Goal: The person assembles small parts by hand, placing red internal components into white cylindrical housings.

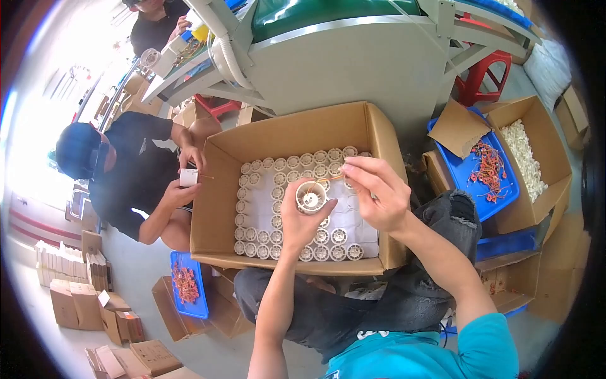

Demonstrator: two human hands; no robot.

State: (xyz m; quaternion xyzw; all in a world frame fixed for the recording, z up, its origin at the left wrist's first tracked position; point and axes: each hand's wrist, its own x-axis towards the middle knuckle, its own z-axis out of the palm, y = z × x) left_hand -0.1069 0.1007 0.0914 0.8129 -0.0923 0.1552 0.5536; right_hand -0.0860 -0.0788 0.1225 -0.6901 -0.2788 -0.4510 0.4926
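Observation:
My left hand (295, 218) is wrapped round a white round plastic housing (311, 201), its open end facing up and a hub inside. Thin orange-yellow wires (331, 179) run from the housing toward my right hand (382, 196). The fingertips of that hand are pinched together on the wires, just right of the housing. Both hands are above a large open cardboard box (290, 132). Inside it, many similar white round housings (339, 236) stand in rows on a pale sheet; my hands and forearms cover some of them.
At the left a co-worker (142, 164) holds a white part (189, 177) beside the box. Blue trays with orange-red pieces stand at the right (512, 183) and lower left (203, 297). A carton of white pieces (527, 161) stands far right. A grey machine (347, 69) rises behind the box.

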